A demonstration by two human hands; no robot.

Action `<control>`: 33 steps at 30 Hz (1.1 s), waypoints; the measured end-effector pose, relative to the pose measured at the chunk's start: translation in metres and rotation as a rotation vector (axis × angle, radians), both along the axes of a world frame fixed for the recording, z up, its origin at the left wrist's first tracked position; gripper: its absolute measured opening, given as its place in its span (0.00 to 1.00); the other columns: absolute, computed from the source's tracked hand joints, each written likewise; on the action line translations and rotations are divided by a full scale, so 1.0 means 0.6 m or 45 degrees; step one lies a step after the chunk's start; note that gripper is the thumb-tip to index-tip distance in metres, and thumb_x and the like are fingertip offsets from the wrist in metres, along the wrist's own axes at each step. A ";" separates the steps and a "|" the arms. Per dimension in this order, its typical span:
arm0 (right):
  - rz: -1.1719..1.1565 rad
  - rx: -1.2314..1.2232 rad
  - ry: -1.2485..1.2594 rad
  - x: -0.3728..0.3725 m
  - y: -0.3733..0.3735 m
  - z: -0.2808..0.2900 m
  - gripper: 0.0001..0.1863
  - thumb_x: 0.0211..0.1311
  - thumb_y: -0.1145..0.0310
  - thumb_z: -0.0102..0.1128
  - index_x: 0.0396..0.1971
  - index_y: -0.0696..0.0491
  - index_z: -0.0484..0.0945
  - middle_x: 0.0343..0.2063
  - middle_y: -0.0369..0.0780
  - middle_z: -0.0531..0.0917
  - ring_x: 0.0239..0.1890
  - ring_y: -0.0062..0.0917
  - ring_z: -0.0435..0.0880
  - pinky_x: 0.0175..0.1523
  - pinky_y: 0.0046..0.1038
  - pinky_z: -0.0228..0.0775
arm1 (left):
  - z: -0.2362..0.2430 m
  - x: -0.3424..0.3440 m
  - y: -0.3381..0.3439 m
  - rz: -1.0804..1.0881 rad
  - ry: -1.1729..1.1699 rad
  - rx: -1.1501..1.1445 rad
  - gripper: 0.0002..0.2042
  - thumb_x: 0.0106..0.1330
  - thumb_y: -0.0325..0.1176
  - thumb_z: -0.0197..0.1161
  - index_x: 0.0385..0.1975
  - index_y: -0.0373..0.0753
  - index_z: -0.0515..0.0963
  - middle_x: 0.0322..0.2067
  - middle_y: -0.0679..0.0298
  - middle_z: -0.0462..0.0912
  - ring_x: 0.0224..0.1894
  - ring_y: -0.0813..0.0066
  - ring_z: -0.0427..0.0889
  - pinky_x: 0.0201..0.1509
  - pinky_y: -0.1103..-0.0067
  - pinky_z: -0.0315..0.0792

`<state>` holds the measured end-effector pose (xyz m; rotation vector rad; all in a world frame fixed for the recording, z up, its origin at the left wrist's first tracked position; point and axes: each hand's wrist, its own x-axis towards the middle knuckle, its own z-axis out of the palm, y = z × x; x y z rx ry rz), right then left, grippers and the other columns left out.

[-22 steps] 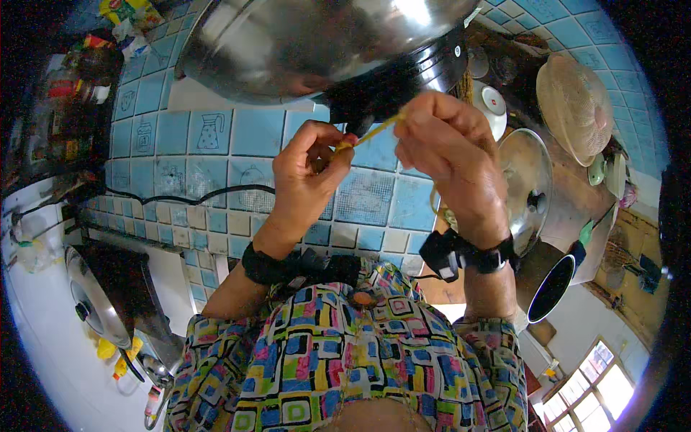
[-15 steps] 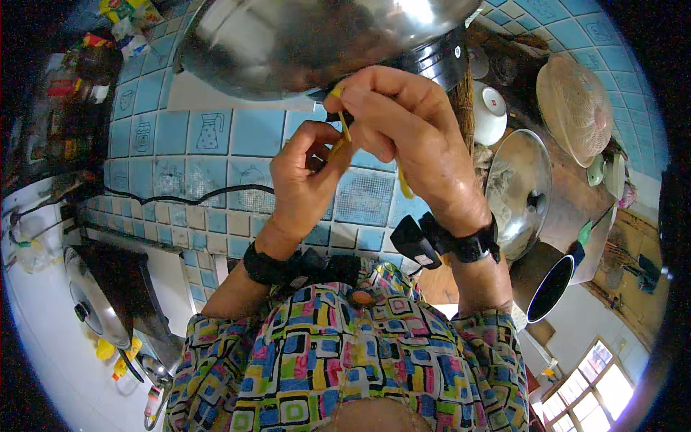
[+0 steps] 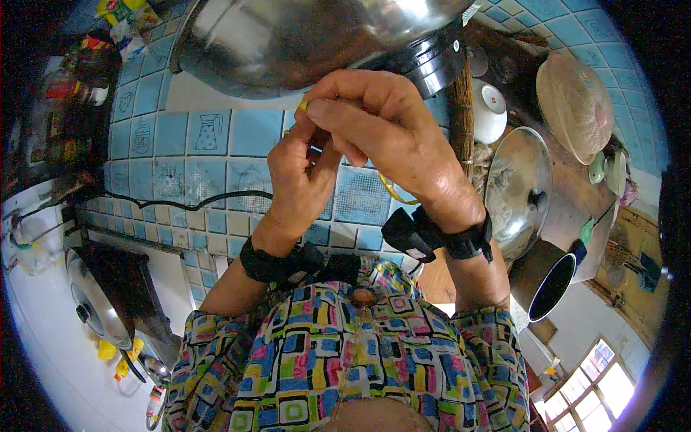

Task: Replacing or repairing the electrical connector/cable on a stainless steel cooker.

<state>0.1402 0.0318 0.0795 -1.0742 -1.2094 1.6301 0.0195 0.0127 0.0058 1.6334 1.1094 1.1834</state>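
Closest to the camera, at the bottom edge, is the person's bright patchwork-print shirt (image 3: 345, 360), with both forearms rising out of it, each with a black wrist strap (image 3: 277, 263).

Just past that, the two hands meet in the middle. The left hand (image 3: 299, 180) is curled up, fingertips gathered against the other hand. The right hand (image 3: 374, 126) is folded over the top of it, fingers pressed together and pinching a thin yellow band (image 3: 394, 193). A bit of yellow pokes out at the fingertips near the top, and a loop of it hangs below the right palm. Looks like some kind of elastic or strip, but it's mostly hidden, so I can't say for sure.

How far along? My guess is mid-fiddle: the band is firmly between both hands and not yet wrapped around or fixed to anything I can see, so the actual job seems mostly left to do.

Farther out, there's a big steel wok (image 3: 302, 36) sitting right beyond the hands, blue wall tiles (image 3: 180, 144) to the left, and a steel lid (image 3: 522, 187) plus a dark pot (image 3: 551, 284) on the wooden desk (image 3: 568, 209) at right. A woven basket (image 3: 576, 101) sits farthest right.
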 end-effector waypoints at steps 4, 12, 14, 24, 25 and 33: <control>0.003 0.092 0.042 0.008 -0.003 -0.005 0.09 0.55 0.69 0.48 0.26 0.60 0.73 0.15 0.35 0.74 0.17 0.14 0.71 0.21 0.16 0.63 | 0.001 0.001 -0.001 -0.002 -0.125 -0.049 0.05 0.54 0.27 0.55 0.29 0.34 0.69 0.22 0.63 0.74 0.24 0.79 0.72 0.27 0.82 0.67; -0.445 -0.145 -0.041 0.066 -0.064 -0.077 0.21 0.60 0.56 0.39 0.29 0.61 0.74 0.20 0.37 0.75 0.25 0.20 0.73 0.36 0.21 0.63 | 0.004 0.002 -0.002 0.035 -0.545 -0.769 0.07 0.58 0.33 0.51 0.27 0.35 0.69 0.24 0.63 0.76 0.20 0.80 0.72 0.24 0.84 0.66; -0.460 -0.251 0.085 0.065 -0.085 -0.120 0.18 0.58 0.57 0.44 0.27 0.58 0.76 0.20 0.37 0.76 0.24 0.19 0.73 0.32 0.20 0.64 | 0.000 0.000 -0.002 0.000 -0.598 -0.817 0.08 0.58 0.33 0.51 0.27 0.35 0.69 0.24 0.63 0.76 0.20 0.79 0.72 0.24 0.84 0.66; -0.422 -0.406 0.374 0.019 -0.090 -0.195 0.09 0.56 0.67 0.48 0.32 0.55 0.73 0.20 0.34 0.75 0.24 0.18 0.72 0.31 0.18 0.63 | -0.019 -0.017 0.009 -0.122 -0.698 -1.167 0.10 0.57 0.36 0.51 0.29 0.35 0.71 0.24 0.62 0.76 0.21 0.77 0.73 0.25 0.82 0.66; -0.467 -0.386 0.428 0.015 -0.089 -0.198 0.08 0.56 0.68 0.48 0.32 0.55 0.73 0.20 0.34 0.75 0.24 0.18 0.72 0.31 0.18 0.63 | -0.020 -0.018 0.009 -0.196 -0.763 -1.186 0.10 0.58 0.36 0.50 0.29 0.34 0.71 0.24 0.61 0.76 0.21 0.77 0.73 0.24 0.83 0.67; -0.511 -0.467 0.863 -0.007 -0.084 -0.211 0.08 0.52 0.74 0.48 0.34 0.54 0.71 0.22 0.37 0.77 0.25 0.20 0.74 0.31 0.19 0.65 | -0.043 -0.027 0.021 -0.354 -0.917 -1.400 0.13 0.59 0.39 0.49 0.31 0.35 0.72 0.25 0.61 0.76 0.20 0.79 0.73 0.22 0.88 0.67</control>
